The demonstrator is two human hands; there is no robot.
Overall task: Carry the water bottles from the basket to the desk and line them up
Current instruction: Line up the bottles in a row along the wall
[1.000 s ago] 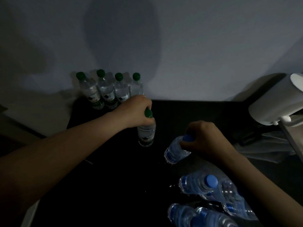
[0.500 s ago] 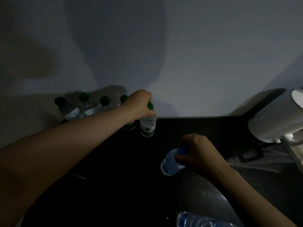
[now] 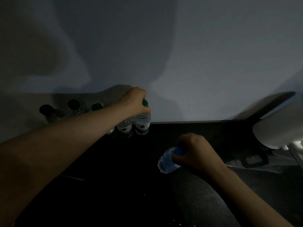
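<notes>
A row of green-capped water bottles (image 3: 73, 104) stands along the back of the black desk (image 3: 196, 133), against the wall. My left hand (image 3: 133, 102) grips the neck of one more green-capped bottle (image 3: 142, 124), which stands upright at the right end of that row, touching its neighbour (image 3: 125, 129). My left forearm hides part of the row. Nearer and to the right, my right hand (image 3: 195, 153) holds a blue-capped bottle (image 3: 168, 161) by its top, tilted above the desk.
A white lamp head (image 3: 278, 128) sits at the right edge over a pale cloth or plastic sheet (image 3: 270, 164). A grey wall runs behind the desk. The basket is out of view. The scene is dim.
My left hand carried the green-capped bottle back from mid-desk to the right end of the row. The view tilted up, so the blue-capped bottles near me dropped out of sight.
</notes>
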